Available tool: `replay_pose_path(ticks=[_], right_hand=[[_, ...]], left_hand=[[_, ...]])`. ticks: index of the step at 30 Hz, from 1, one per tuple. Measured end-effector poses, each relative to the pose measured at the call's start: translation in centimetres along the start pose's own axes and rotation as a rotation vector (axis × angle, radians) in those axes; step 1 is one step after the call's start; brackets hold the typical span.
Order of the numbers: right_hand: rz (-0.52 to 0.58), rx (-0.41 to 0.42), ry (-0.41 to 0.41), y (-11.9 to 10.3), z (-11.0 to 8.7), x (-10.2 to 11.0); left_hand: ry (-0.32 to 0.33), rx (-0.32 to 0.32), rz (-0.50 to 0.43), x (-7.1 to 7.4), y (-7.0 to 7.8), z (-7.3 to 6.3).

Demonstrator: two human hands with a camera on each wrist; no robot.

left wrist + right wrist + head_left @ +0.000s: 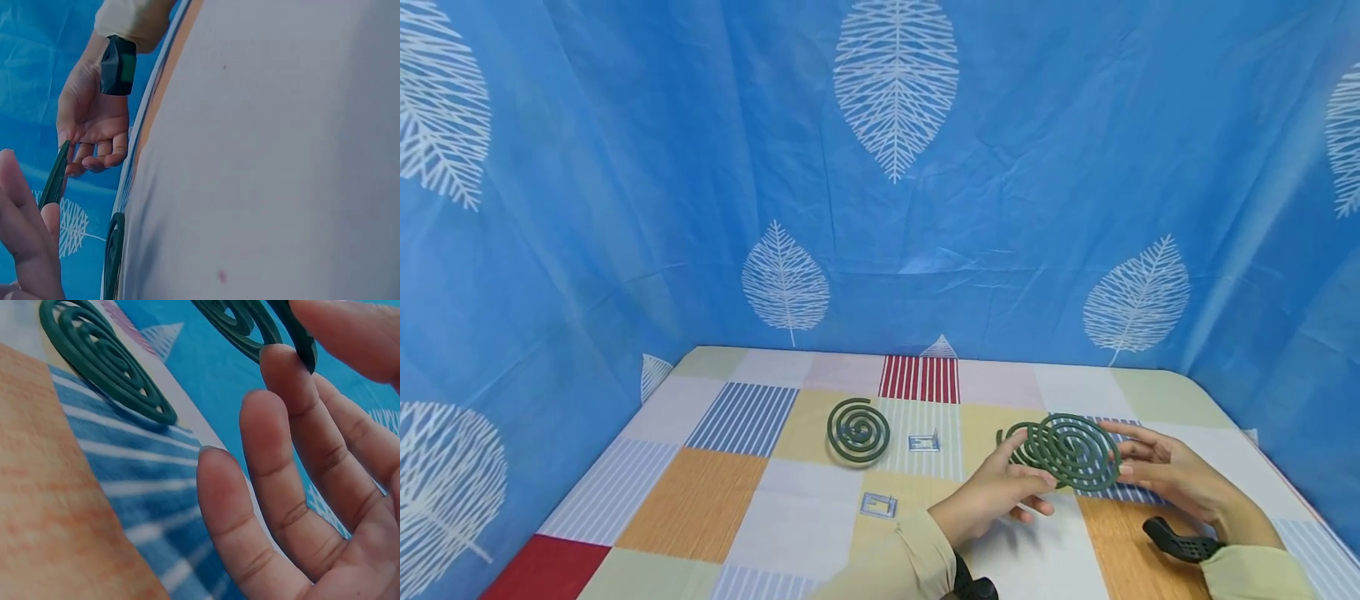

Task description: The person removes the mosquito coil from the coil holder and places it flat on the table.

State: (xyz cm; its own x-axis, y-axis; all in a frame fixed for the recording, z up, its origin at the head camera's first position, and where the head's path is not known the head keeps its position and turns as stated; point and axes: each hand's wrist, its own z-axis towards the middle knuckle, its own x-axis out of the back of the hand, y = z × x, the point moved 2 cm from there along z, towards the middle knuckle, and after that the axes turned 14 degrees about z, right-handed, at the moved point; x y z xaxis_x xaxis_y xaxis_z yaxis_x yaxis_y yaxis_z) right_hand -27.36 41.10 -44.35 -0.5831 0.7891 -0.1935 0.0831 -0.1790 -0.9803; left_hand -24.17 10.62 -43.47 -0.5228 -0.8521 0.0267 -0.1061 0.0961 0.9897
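At left, on a patchwork cloth, lies a flat green spiral, the left coil, with a bit of metal showing at its centre. Just to its right is the far stand, a small metal frame with a bent-up tongue; nearer the viewer is the near stand, of the same kind.

Right of these, the left hand reaches in from the near side, thumb and forefinger spread apart by the left edge of the held coil. Whether they touch it cannot be told, since the fingers hide the meeting point in the left wrist view. Beyond that hand, the lower coil rests on the cloth, partly behind the held coil in the head view.

Farthest right, the right hand pinches the held coil's right rim between thumb and forefinger; its other fingers stand free. The held coil is up off the cloth, between the two hands.

It looks light, stiff and brittle, dry and matt rather than slippery. The thin turns with gaps between them would probably snap if bent or squeezed inward. The outer rim seems the best place to hold, with a light pinch across its thickness and a second hand supporting the opposite side, so that neither side sags or twists.
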Motion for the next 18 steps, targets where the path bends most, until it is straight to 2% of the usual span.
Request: replay_pose_path(ticks=[7, 13, 18], right_hand=[[0.003, 0.003, 0.006, 0.3, -1.2, 0.8], [-0.041, -0.021, 0.072, 0.1, -1.9, 1.3], [-0.011, -0.003, 0.069, 0.1, -2.5, 1.9]], left_hand=[[-0.047, 0.019, -0.028, -0.9, -0.5, 0.2], [-0.082, 0.033, -0.046, -1.4, -0.4, 0.7], [-0.092, 0.050, -0.065, -2.0, -0.4, 1.4]])
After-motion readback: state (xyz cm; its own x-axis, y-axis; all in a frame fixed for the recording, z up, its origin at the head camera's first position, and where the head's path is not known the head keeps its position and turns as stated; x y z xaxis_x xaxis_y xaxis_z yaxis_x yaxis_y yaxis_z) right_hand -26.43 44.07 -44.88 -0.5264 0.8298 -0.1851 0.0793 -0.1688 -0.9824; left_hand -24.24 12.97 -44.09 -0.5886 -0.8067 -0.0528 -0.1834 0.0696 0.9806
